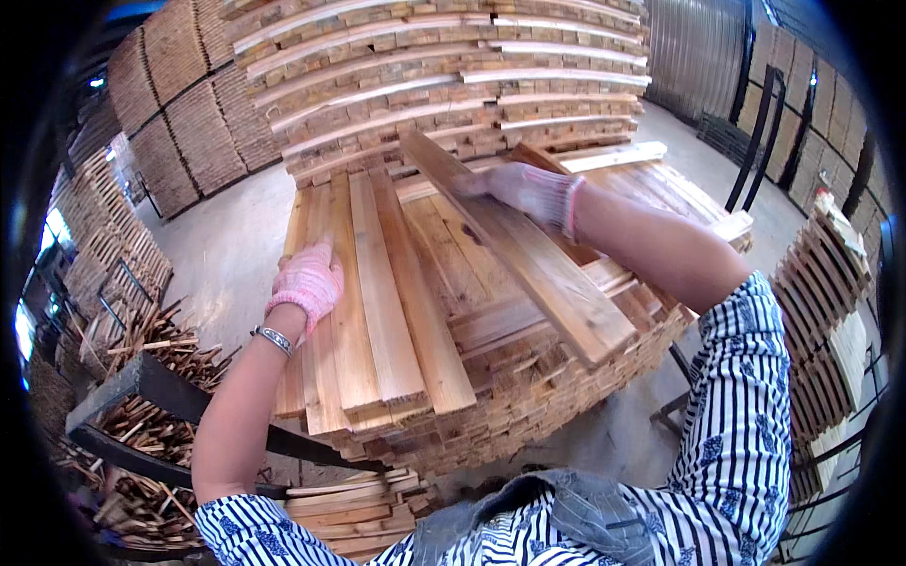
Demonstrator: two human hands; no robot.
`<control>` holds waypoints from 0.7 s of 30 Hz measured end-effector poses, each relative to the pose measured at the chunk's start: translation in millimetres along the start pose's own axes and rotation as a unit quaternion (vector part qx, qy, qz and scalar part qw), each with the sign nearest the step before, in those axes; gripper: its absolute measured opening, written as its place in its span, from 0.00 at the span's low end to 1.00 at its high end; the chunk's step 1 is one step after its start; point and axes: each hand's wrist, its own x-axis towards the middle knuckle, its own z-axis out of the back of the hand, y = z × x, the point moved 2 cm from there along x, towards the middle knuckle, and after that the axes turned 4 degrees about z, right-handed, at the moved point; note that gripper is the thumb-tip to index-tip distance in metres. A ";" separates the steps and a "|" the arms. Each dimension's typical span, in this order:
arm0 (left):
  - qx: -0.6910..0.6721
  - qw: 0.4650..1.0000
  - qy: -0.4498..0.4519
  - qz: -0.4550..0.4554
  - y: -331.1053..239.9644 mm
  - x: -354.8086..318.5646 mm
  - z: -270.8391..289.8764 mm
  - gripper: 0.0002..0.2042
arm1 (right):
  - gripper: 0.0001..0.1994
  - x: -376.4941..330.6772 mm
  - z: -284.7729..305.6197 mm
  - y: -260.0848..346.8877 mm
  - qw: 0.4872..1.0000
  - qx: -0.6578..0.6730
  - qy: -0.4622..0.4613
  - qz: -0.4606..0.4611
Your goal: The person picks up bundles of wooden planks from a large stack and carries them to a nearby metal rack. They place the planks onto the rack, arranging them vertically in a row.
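— What sits at the far left?

— A heap of thin wood offcuts (142, 377) lies low on the floor, with a dark metal frame (151, 382) across it. Behind, stacked timber bundles (179, 104) line the concrete yard.

— And the left hand?

— The left hand (307, 283), in a pink knitted glove with a metal bracelet (274, 340) at the wrist, rests fingers bent on the left edge of the flat planks (377, 292) that top the lumber stack (491, 396). It presses on them; whether it grips an edge I cannot tell.

— What is in the middle?

— A long plank (519, 255) is tilted, its far end raised toward the tall rear stack (444, 85), its near end over the pile's right part.

— The right hand?

— The right hand (528, 189), in a white glove with a pink cuff, is closed over that plank's upper part, fingers wrapped on its edge. The sleeve is blue and white striped.

— Farther right?

— Slatted pallets (830, 311) stand near the pile's right side.
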 end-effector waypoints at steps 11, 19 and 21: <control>-0.035 0.997 -0.053 -0.037 1.4 13.9 -11.9 0.23 | 0.22 27.4 -89.7 20.5 0.928 -0.346 -0.006 0.141; -0.024 0.999 -0.023 -0.017 0.1 9.9 -4.8 0.22 | 0.14 79.4 -76.3 24.4 0.374 -0.856 0.141 0.329; -0.022 0.999 -0.036 -0.011 11.2 8.8 -11.6 0.22 | 0.17 47.4 -45.7 24.5 0.522 -0.765 0.094 0.366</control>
